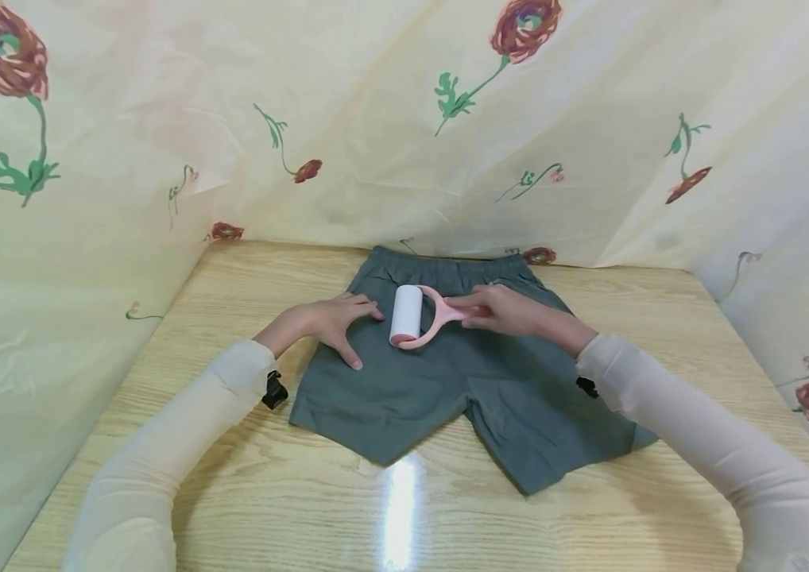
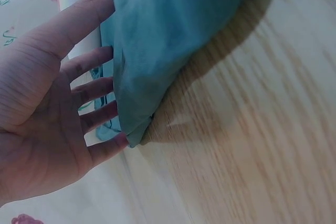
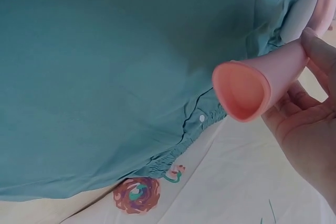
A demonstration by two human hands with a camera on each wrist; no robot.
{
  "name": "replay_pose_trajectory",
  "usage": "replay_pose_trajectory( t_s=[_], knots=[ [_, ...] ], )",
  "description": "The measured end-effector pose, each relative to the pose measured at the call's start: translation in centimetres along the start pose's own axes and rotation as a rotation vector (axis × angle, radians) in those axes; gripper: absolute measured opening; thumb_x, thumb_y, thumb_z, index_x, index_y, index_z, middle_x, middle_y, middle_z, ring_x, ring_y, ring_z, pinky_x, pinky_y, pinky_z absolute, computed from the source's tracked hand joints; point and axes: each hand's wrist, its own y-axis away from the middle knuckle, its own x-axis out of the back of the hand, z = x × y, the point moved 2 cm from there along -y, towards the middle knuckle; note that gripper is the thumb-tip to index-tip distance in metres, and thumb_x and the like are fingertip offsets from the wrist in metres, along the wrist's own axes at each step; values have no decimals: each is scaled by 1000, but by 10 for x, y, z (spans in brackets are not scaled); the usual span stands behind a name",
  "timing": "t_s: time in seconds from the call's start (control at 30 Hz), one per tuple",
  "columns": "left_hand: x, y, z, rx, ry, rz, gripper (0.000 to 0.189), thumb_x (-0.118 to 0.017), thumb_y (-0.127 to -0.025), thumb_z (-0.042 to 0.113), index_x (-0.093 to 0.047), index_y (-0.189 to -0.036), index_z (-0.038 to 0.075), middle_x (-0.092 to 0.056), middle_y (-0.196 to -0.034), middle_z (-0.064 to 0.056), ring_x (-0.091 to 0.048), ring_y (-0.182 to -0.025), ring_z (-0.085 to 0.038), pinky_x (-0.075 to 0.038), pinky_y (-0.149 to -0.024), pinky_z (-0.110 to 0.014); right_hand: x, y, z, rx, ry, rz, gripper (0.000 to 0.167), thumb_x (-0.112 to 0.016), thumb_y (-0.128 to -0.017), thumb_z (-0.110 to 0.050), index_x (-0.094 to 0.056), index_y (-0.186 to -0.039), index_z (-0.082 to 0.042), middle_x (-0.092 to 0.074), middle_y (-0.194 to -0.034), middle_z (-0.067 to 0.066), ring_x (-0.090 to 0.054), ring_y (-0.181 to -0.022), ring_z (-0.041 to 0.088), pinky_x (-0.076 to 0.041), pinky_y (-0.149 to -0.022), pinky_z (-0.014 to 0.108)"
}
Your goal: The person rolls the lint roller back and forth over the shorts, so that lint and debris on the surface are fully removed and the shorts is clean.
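Note:
Grey-green shorts (image 1: 404,397) lie spread on the table, waistband toward the back. My right hand (image 1: 501,310) grips the pink handle (image 3: 268,80) of a lint roller, whose white roll (image 1: 407,312) rests on the upper left part of the shorts. The handle's hollow end faces the right wrist camera. My left hand (image 1: 336,324) lies with spread fingers on the left side of the shorts, just left of the roll. In the left wrist view its fingertips (image 2: 107,53) touch the cloth along its edge.
The wood-grain table (image 1: 254,485) extends around the shorts, with a bright light reflection in front. A flower-printed cloth (image 1: 376,119) hangs behind and at both sides. Black wrist camera mounts (image 1: 275,391) sit under the sleeves.

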Motion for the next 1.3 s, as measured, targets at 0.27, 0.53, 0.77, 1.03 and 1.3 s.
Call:
replay_pose_trajectory(
  t_s=[0.27, 0.53, 0.77, 1.03, 1.3],
  knots=[
    [1, 1, 3, 15, 6, -10, 93, -85, -81, 47, -41, -155, 14, -25, -166, -17, -22, -153, -39, -27, -123, -57, -3, 3, 5, 11, -17, 1, 56, -74, -95, -17, -55, -147, -10, -49, -71, 3, -39, -63, 16, -35, -59, 27],
    [1, 2, 3, 13, 8, -8, 93, -86, -81, 46, -41, -155, 15, -26, -165, -17, -23, -153, -38, -28, -123, -57, 0, 7, 6, -20, -32, -24, 55, -74, -94, -16, -55, -147, -12, -49, -70, 3, -39, -62, 17, -35, -58, 27],
    [1, 0, 3, -4, 4, -6, 93, -86, -80, 46, -40, -155, 14, -29, -162, -19, -28, -150, -40, -30, -121, -58, 4, 14, 8, -44, -45, -46, 56, -74, -94, -17, -56, -146, -11, -50, -70, 3, -39, -64, 17, -34, -60, 27],
    [3, 0, 5, 6, -25, -16, 100, -86, -79, 49, -35, -159, 17, -34, -157, -16, -34, -143, -36, -35, -118, -56, 10, 24, 14, -42, -82, -65, 54, -75, -93, -14, -58, -144, -11, -46, -64, 0, -36, -61, 14, -33, -58, 26],
    [4, -1, 7, 32, -29, -32, 100, -87, -78, 49, -34, -159, 19, -34, -156, -14, -33, -143, -34, -35, -118, -54, 17, 41, 28, -29, -95, -67, 52, -76, -92, -14, -61, -141, -9, -43, -65, -3, -35, -59, 10, -33, -58, 24]
  ],
)
